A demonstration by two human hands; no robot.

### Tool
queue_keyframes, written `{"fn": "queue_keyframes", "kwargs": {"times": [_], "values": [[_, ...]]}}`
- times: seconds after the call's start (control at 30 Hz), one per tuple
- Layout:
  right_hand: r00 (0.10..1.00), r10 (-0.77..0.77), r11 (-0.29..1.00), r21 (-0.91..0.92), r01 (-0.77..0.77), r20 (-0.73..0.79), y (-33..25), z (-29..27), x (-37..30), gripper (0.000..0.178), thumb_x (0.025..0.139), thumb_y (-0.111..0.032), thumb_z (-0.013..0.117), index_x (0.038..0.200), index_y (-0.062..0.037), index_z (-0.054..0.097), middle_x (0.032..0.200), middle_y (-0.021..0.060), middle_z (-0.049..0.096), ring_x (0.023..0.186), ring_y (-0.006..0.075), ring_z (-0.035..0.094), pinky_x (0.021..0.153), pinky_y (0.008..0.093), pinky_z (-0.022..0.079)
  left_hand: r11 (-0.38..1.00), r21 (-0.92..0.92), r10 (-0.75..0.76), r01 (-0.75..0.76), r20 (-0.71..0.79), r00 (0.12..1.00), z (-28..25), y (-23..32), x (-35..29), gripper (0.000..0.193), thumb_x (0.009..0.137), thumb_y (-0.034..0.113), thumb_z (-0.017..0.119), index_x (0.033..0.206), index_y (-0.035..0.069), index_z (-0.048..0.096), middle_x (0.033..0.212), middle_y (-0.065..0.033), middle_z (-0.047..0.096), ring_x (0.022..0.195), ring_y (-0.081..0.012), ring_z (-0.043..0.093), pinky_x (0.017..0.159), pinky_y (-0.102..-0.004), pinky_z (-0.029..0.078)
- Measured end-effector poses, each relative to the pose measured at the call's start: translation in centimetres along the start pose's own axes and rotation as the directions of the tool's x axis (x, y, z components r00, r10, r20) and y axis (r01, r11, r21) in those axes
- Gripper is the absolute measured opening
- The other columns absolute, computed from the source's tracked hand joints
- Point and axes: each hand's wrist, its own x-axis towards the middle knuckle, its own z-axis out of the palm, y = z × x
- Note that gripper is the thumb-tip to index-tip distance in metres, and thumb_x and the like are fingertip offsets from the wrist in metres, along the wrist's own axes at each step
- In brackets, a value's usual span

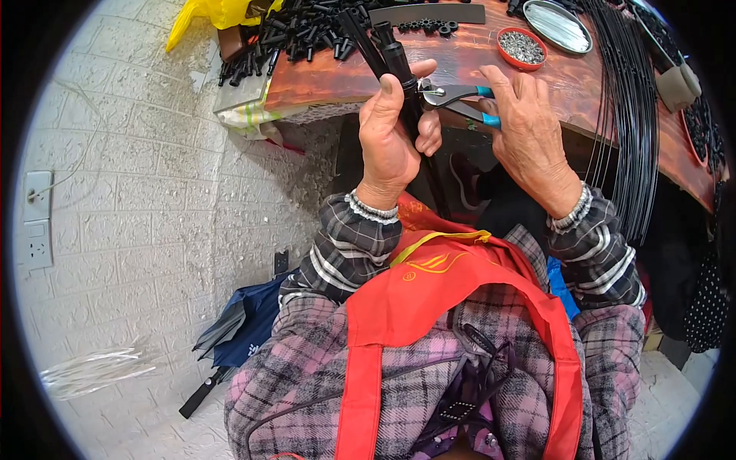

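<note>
My left hand (389, 146) is closed around a black umbrella frame (395, 58), a dark shaft with thin ribs bunched at its upper end. Its thumb points up beside the shaft, and the fingers wrap behind. From the right, my right hand (533, 138) grips pliers with teal-tipped handles (458, 95). The handles are spread apart. The pliers' metal jaws meet the frame at a collar just above my left fingers; whatever small part lies between the jaws is too small to make out. The frame's lower end runs down toward the red apron (437, 280) on my lap.
The reddish wooden table (322, 81) carries a heap of black plastic parts (307, 31), a red dish of small metal pieces (522, 49) and an oval tin of thin pins (558, 27). Long black rods (632, 130) overhang its right edge. A folded umbrella (249, 322) leans by the left wall.
</note>
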Motion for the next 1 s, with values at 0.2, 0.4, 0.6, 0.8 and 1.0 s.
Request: {"fn": "queue_keyframes", "kwargs": {"times": [0.2,0.4,0.6,0.8,1.0], "values": [[0.999,-0.022,0.99,-0.138,0.016,-0.04,1.2,-1.2,0.7,0.035,0.07,-0.014,0.063,0.103,-0.0115,0.051,0.077,0.007,0.05,0.075,0.0247,0.051,0.059,0.0343,0.042,1.0,-0.02,0.008,-0.008,-0.01,1.0,0.2,-0.2,0.1,0.053,0.086,0.045,0.04,0.112,0.0,0.047,0.053,-0.0036,0.042,0.042,-0.0087,0.036,0.037,-0.0227,0.029],[0.918,-0.326,0.943,0.146,0.299,0.226,3.5,-4.1,2.8,0.034,0.063,-0.017,0.07,0.092,-0.007,0.055,0.059,0.0081,0.052,0.056,0.0195,0.055,0.049,0.0293,0.042,0.991,-0.064,0.122,-0.12,0.02,0.992,0.5,-0.5,-0.6,0.042,0.081,0.018,0.057,0.115,-0.001,0.043,0.054,-0.0029,0.044,0.041,-0.0083,0.038,0.037,-0.0216,0.031],[0.153,-0.26,0.585,0.281,-0.76,0.954,3.4,-5.6,3.5,0.036,0.058,-0.013,0.066,0.088,0.0025,0.052,0.057,0.0012,0.051,0.048,0.0108,0.05,0.046,0.0235,0.04,1.0,-0.027,0.015,-0.015,-0.006,1.0,1.3,-0.9,-1.1,0.028,0.074,0.006,0.063,0.099,-0.003,0.054,0.055,-0.0008,0.047,0.04,-0.0064,0.038,0.037,-0.0209,0.03],[0.954,-0.261,0.961,0.126,0.244,0.144,2.5,-4.7,-0.3,0.028,0.067,-0.007,0.052,0.094,0.0021,0.049,0.073,0.0188,0.048,0.077,0.0332,0.051,0.067,0.0386,0.04,1.0,-0.001,-0.016,0.016,-0.075,0.997,1.8,-0.7,-1.0,0.028,0.071,0.003,0.066,0.096,-0.003,0.055,0.057,0.001,0.048,0.04,-0.004,0.037,0.035,-0.0193,0.028],[0.931,-0.182,0.946,0.314,0.078,0.317,3.7,-6.1,0.7,0.014,0.072,-0.011,0.055,0.077,0.0011,0.051,0.059,0.0108,0.052,0.052,0.0287,0.053,0.049,0.0315,0.043,0.99,0.137,0.04,-0.044,0.032,0.999,2.3,-0.6,-1.1,0.046,0.074,0.007,0.06,0.115,-0.005,0.041,0.052,0.001,0.04,0.04,-0.0067,0.035,0.038,-0.0217,0.03]]}}
